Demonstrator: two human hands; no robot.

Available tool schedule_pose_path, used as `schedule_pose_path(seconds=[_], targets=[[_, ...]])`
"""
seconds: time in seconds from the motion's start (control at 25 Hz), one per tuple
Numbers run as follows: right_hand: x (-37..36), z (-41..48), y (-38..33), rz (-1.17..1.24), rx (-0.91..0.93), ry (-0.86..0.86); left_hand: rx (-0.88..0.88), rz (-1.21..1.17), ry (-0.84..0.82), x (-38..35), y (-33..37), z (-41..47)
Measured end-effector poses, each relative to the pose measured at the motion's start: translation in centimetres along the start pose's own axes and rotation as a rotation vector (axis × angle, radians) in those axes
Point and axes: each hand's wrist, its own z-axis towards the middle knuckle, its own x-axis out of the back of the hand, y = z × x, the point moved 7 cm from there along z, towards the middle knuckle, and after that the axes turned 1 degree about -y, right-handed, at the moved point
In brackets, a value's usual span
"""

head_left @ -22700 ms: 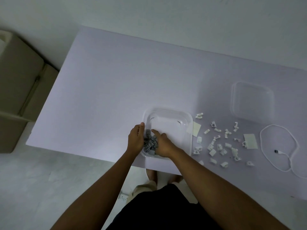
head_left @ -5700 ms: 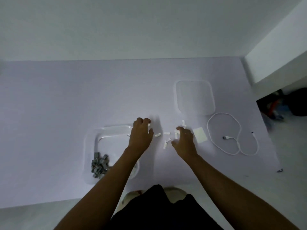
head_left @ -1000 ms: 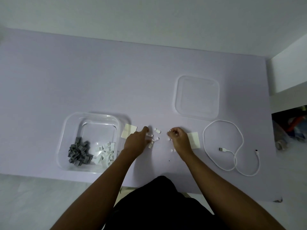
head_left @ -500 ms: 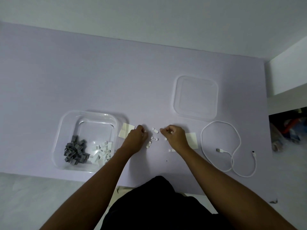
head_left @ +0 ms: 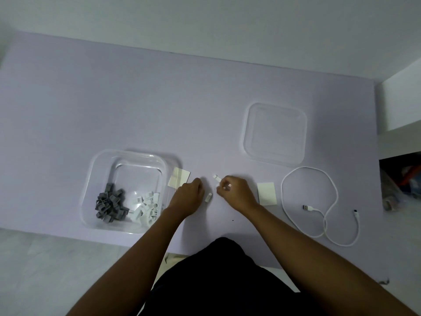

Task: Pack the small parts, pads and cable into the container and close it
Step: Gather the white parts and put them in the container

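Looking down from a head-worn camera, a person leans over a pale lilac table (head_left: 114,99) and works with both bare hands near its front edge. An open clear container (head_left: 87,185) sits to the person's left. A heap of grey parts (head_left: 110,205) and a heap of white parts (head_left: 147,207) lie inside it, kept side by side and not mixed.

Both hands hover over a few loose white parts (head_left: 208,197) lying on the table just beside the container, probably gathering them so they go in as one handful. The right hand (head_left: 237,193) has its fingers curled together and pinches some of these small white pieces at its fingertips. The left hand (head_left: 189,197) lies knuckles up with its fingers curled under. Whether it holds anything cannot be told, since the palm is hidden.

One cream pad (head_left: 179,180) lies flat against the container's right wall, partly under the left hand. A second cream pad (head_left: 267,193) lies just beyond the right wrist. The white cable (head_left: 308,208) lies in a loose loop further right, untouched. The clear lid (head_left: 274,134) rests flat further back on the table, well apart from the container, leaving the opening free for filling. Pads, cable and lid are not yet packed.
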Motion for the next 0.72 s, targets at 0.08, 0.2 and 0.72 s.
schedule_pose_path(seconds=[0.08,0.2,0.72], targets=[[0.5,-0.4,1.6,0.631,-0.307,-0.036,-0.035,0.087,-0.036,-0.3,0.4,-0.2],[1.4,-1.4,1.0,1.467,-0.416,-0.224,-0.096,0.184,-0.079,-1.2,1.6,-0.4],[4.8,-1.5,3.9,0.866,-0.51,0.151,-0.019,0.135,-0.085,-1.6,2.8,0.7]])
